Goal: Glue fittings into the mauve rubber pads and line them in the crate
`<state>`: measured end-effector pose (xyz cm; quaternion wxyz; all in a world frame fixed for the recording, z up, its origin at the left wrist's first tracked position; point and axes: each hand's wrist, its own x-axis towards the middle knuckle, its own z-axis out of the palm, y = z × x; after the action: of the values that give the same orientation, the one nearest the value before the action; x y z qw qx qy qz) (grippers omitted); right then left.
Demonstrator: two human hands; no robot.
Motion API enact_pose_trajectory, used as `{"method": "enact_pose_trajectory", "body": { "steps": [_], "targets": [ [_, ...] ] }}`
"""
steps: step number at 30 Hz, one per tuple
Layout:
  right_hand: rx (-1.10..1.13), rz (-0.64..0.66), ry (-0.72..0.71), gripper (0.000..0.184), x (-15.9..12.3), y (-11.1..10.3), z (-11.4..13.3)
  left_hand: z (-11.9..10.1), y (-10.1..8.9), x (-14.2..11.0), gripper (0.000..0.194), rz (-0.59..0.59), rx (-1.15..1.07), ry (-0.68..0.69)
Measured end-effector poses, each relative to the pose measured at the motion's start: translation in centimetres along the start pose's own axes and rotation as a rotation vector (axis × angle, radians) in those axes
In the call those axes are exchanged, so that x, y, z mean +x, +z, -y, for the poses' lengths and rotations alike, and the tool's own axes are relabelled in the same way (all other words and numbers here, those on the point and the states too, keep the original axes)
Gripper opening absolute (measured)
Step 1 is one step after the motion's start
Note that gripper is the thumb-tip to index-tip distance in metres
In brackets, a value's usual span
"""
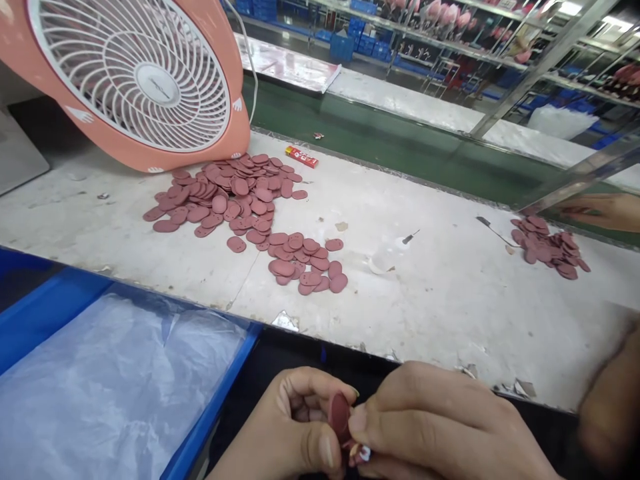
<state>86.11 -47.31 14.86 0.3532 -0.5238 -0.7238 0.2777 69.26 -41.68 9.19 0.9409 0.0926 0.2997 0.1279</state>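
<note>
My left hand (295, 427) is closed at the bottom middle, its thumb and fingers pinching a dark red oval piece (339, 417) held on edge. My right hand (435, 427) meets it from the right, fingertips pressed together against the piece's side. A small orange and white-blue bit (361, 455) shows below the right fingertips; its kind I cannot make out. On the bench ahead lie a small group of similar red ovals (307, 260) and a larger heap (235, 193) behind it, some with small holes.
A pink-orange fan (160, 87) leans over the back left. A translucent needle-tipped bottle (383, 260) lies mid-bench, near a red-yellow packet (301, 157). More ovals (547, 247) sit right, beside another person's hand (605, 210). A plastic-lined blue bin (233, 380) stands lower left.
</note>
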Motion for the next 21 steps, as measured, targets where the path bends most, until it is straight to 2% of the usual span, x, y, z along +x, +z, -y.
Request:
{"method": "enact_pose_trajectory", "body": {
  "steps": [3,8,21],
  "targets": [
    [0.003,-0.101,-0.059,0.017,-0.3,0.4,-0.7,-0.2,-0.1,0.2,0.038,-0.019,0.001,-0.006],
    [0.004,-0.005,0.009,0.02,0.2,-0.2,-0.6,-0.2,-0.1,0.4,0.036,-0.021,-0.014,0.013],
    [0.019,-0.006,0.032,0.017,0.6,-0.4,-0.4,0.0,0.0,0.5,0.034,-0.009,-0.021,0.07]
  ]
}}
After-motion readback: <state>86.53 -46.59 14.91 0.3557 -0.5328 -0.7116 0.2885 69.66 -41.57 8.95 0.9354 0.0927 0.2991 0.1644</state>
